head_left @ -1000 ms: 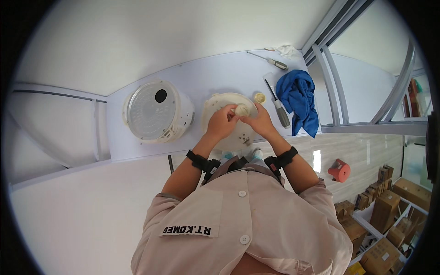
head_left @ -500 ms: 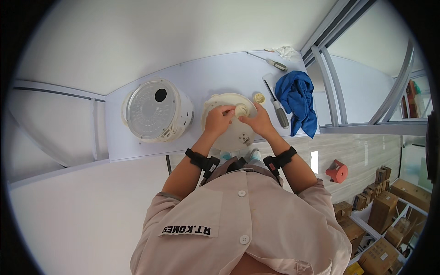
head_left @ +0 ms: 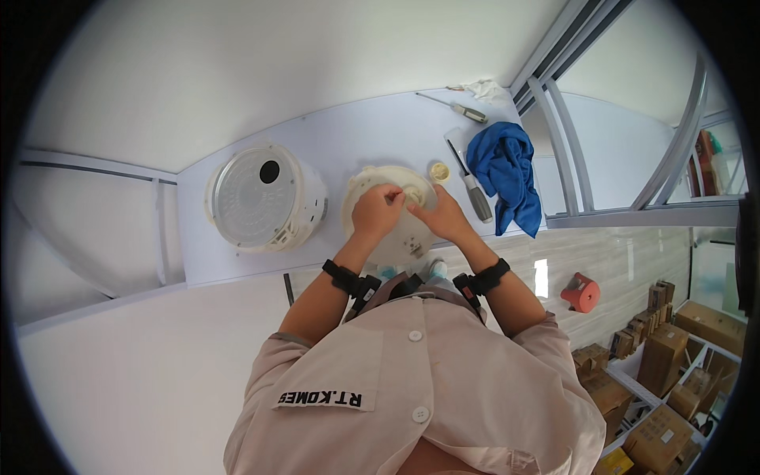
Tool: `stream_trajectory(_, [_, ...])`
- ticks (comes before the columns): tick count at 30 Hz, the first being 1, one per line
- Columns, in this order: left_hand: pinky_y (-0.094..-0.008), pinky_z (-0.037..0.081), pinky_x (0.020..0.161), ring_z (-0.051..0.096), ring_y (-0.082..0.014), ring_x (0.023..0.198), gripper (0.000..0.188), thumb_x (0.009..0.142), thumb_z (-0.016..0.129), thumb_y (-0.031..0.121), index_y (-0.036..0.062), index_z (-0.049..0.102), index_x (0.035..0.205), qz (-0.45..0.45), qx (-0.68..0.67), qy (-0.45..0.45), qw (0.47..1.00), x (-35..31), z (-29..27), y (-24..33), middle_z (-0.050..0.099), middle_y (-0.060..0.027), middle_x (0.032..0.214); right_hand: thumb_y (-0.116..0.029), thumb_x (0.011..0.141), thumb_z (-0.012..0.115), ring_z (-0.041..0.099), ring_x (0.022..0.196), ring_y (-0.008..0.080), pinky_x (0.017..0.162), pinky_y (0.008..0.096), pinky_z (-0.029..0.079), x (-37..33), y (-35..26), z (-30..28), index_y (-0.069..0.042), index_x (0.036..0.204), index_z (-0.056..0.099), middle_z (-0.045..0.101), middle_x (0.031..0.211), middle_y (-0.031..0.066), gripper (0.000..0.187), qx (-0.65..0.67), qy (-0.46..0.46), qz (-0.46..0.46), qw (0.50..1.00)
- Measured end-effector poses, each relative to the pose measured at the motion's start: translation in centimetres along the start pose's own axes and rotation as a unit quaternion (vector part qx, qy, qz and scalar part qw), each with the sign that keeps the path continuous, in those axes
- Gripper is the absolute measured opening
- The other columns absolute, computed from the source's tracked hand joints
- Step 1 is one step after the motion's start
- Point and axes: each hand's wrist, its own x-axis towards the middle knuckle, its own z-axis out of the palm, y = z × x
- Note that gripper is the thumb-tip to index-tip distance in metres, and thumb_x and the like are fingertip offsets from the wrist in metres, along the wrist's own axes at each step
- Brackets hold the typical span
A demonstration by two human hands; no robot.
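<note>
A round cream plastic lid (head_left: 386, 247) lies partly over the near edge of the white bench, with a small round fitting (head_left: 412, 195) raised near its far right side. My left hand (head_left: 378, 211) is over the lid, its fingertips pinched together just left of the fitting; whatever they hold is hidden. My right hand (head_left: 443, 217) grips the lid's right side, thumb on the inner face beside the fitting and fingers at the rim. A small round cream cap (head_left: 438, 172) sits just beyond the right hand.
On the left stands a round white appliance (head_left: 257, 198) with a grey disc face. To the right lie a grey-handled screwdriver (head_left: 478, 203), a second screwdriver (head_left: 470, 112), a blue cloth (head_left: 503, 170) and a crumpled white cloth (head_left: 484, 90). A red stool (head_left: 582, 293) and cardboard boxes (head_left: 663, 360) are on the floor side.
My left fingers have drawn back from the fitting and curled together. My right hand stays at the lid's right side. The whole view has shifted slightly.
</note>
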Motion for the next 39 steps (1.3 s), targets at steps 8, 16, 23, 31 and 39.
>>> stream_trajectory(8, [-0.0407,0.057,0.078,0.072,-0.0255,0.082,0.023,0.105,0.073,0.025,0.0073,0.084,0.115,0.116,-0.012,0.034,0.993,-1.5,0.7,-0.7,0.076,-0.0107,0.103,-0.013,0.094,0.078,0.074,0.112,0.0412,0.089,0.0492,0.062,2.2,0.4,-2.9,-0.011,0.149,0.064,0.067,0.143,0.0179,0.056,-0.144,0.163,-0.126,0.968])
stream_trajectory(16, [-0.0357,0.056,0.079,0.063,-0.0213,0.081,0.057,0.091,0.087,0.033,-0.0017,0.075,0.135,0.142,-0.059,-0.045,0.987,-2.8,-0.9,-0.2,0.072,-0.0112,0.111,-0.013,0.088,0.084,0.073,0.117,0.0409,0.096,0.0477,0.062,3.5,0.4,-3.1,-0.015,0.149,0.069,0.066,0.145,0.0144,0.062,-0.175,0.118,-0.131,0.969])
stream_trajectory(23, [-0.0378,0.057,0.085,0.066,-0.0238,0.093,0.078,0.076,0.097,0.036,0.0024,0.072,0.142,0.168,-0.031,-0.063,0.983,-3.1,-1.2,-0.4,0.068,-0.0101,0.117,-0.015,0.089,0.084,0.073,0.117,0.0399,0.096,0.047,0.061,3.0,-0.2,-3.2,-0.015,0.141,0.072,0.069,0.136,0.0124,0.053,-0.179,0.068,-0.08,0.978])
stream_trajectory(31, [-0.043,0.058,0.098,0.07,-0.0338,0.113,0.075,0.073,0.097,0.031,0.0028,0.073,0.138,0.164,-0.003,-0.065,0.984,-3.0,-0.7,0.3,0.067,-0.0144,0.124,-0.015,0.088,0.089,0.075,0.098,0.0324,0.084,0.0423,0.061,0.9,-1.0,-5.0,-0.012,0.136,0.072,0.071,0.123,0.0128,0.051,-0.141,0.13,-0.115,0.975])
stream_trajectory(39, [-0.0437,0.059,0.096,0.071,-0.0335,0.11,0.071,0.076,0.097,0.033,0.0058,0.074,0.137,0.156,-0.017,-0.062,0.986,-2.8,-1.3,1.0,0.068,-0.0145,0.12,-0.006,0.087,0.088,0.076,0.107,0.0337,0.088,0.0407,0.063,-2.3,-5.0,-4.4,-0.006,0.136,0.069,0.072,0.124,0.0155,0.053,0.024,0.022,-0.182,0.983])
